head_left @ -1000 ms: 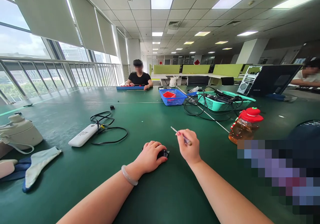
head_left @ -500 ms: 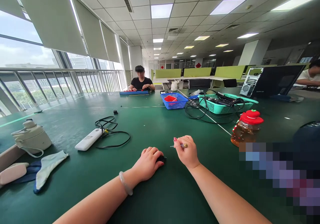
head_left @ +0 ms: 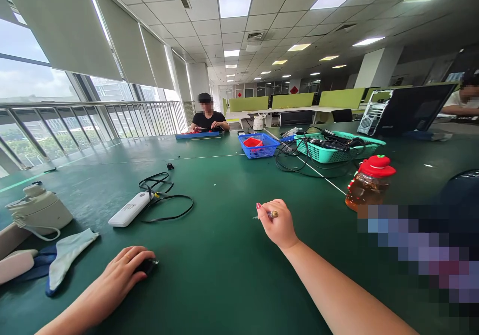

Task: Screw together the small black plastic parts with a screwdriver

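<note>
My left hand (head_left: pixel 121 270) lies low on the green table (head_left: pixel 224 255) at the lower left, its fingers curled over a small black part (head_left: pixel 147 265) that pokes out past the fingertips. Over the table's middle, my right hand (head_left: pixel 279 225) is closed in a pinch on a thin screwdriver (head_left: pixel 266 215), whose metal tip points left. The two hands are well apart.
A white power strip (head_left: pixel 129 209) with a black cable lies left of centre, with a white device (head_left: pixel 39 210) and gloves (head_left: pixel 63 257) at the far left. A red-lidded jar (head_left: pixel 368 182) stands right. Blue basket (head_left: pixel 260 146) and teal basket (head_left: pixel 337 148) sit farther back. Other people sit across and at right.
My left hand has slid the small black part from the table's middle to the lower left. My right hand stayed in place, and the screwdriver tip dropped to point left.
</note>
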Tool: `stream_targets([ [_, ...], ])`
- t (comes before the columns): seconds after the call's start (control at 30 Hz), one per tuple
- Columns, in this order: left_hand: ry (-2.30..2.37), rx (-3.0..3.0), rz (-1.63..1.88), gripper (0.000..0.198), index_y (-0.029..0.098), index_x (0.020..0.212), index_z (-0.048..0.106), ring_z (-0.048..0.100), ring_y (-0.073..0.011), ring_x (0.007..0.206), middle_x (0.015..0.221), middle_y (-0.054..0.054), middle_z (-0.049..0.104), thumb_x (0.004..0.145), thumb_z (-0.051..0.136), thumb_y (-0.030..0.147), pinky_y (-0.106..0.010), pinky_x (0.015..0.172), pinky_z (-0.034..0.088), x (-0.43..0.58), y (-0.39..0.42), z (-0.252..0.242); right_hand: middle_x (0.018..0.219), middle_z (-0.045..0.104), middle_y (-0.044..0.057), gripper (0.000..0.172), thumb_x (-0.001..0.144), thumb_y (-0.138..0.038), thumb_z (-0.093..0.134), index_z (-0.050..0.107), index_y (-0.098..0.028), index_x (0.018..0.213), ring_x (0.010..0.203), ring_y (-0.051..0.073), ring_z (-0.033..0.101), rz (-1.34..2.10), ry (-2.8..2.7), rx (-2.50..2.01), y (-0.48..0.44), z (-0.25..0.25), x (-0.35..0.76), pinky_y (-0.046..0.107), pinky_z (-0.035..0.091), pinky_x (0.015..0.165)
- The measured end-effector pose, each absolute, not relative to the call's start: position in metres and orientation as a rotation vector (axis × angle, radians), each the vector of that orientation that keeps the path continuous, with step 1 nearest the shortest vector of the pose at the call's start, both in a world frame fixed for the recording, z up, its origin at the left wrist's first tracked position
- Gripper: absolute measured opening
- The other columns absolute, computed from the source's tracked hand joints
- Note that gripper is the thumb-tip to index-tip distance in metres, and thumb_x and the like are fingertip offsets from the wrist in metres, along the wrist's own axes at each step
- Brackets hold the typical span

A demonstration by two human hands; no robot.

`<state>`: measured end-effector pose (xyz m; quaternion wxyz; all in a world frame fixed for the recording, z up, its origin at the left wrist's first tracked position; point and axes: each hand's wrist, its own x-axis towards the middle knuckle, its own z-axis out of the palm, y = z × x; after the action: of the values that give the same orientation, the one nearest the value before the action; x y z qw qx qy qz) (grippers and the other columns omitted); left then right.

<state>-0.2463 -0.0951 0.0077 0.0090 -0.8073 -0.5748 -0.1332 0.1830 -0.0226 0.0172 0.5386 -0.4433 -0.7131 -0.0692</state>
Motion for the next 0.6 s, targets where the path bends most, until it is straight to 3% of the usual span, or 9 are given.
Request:
stream_targets([
  [0.27, -1.637, -2.431, -0.288, 0.051, 0.035, 0.131, 0.058, 0.059, -0.0266, 0.121, 0.134, -0.001, 0.062, 0.083, 0.058, 0.052, -0.036, 0.103, 0.048, -0.307, -0.097, -0.001, 0.046, 0.05, -0.005, 0.046, 0.096, -0.025, 0.045, 0.042, -0.021, 0.05, 0.046, 0.01, 0.044, -0.193, -1.696, -1.04, -0.024, 0.015, 0.182, 0.03, 0.036, 0.069],
  [0.6, -1.714, -2.43, -0.377, 0.038, 0.034, 0.115, 0.07, 0.066, -0.0237, 0.109, 0.116, 0.001, 0.072, 0.086, 0.051, 0.049, -0.033, 0.098, 0.052, -0.282, -0.097, 0.011, 0.047, 0.051, -0.005, 0.044, 0.095, -0.024, 0.046, 0.044, -0.021, 0.051, 0.047, 0.01, 0.045, -0.198, -1.731, -1.023, -0.025, 0.016, 0.181, 0.03, 0.036, 0.069],
])
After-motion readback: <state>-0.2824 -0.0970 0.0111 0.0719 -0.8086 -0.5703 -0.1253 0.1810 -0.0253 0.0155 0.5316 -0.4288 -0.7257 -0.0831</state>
